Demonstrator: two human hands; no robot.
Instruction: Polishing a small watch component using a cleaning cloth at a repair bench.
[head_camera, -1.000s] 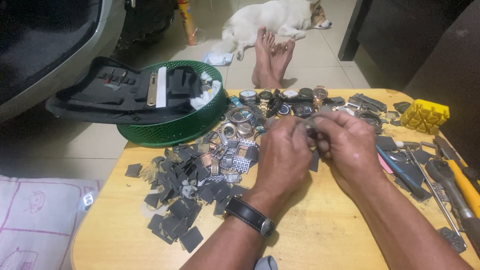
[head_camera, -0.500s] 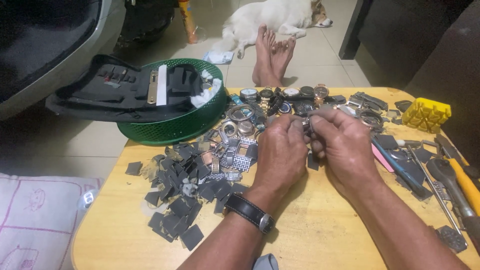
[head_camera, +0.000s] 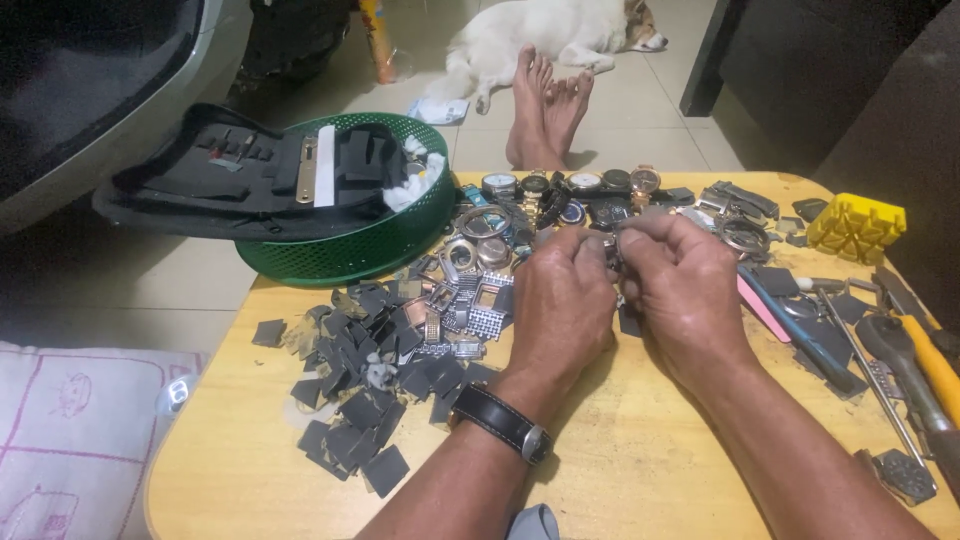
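Counts: two hands at work; one green mesh basket (head_camera: 340, 255) at the table's far left corner, with one black tool case (head_camera: 230, 185) lying across its rim; one yellow plastic block (head_camera: 856, 227) at the far right corner; about five watch faces in a row (head_camera: 570, 183) along the far edge. Dark square scraps (head_camera: 360, 400) in a heap toward the left edge were too many to count. Metal watch cases and strap links (head_camera: 465, 290) lay between that heap and the hands. Hand tools (head_camera: 900, 350) lay along the right edge.

The left hand (head_camera: 560, 300), with a black wristwatch (head_camera: 503, 424) on its wrist, and the right hand (head_camera: 685, 290) met near the table's middle, fingers curled tight. Both pinched a small dark metal part (head_camera: 612, 250) between their fingertips, held just above the wood; its kind could not be told.

Surface: a yellowish wooden table (head_camera: 640, 470) with rounded corners. Beyond the far edge, a pale tiled floor (head_camera: 640, 120), two bare feet (head_camera: 545, 110), and one white dog (head_camera: 560, 30) lying down.
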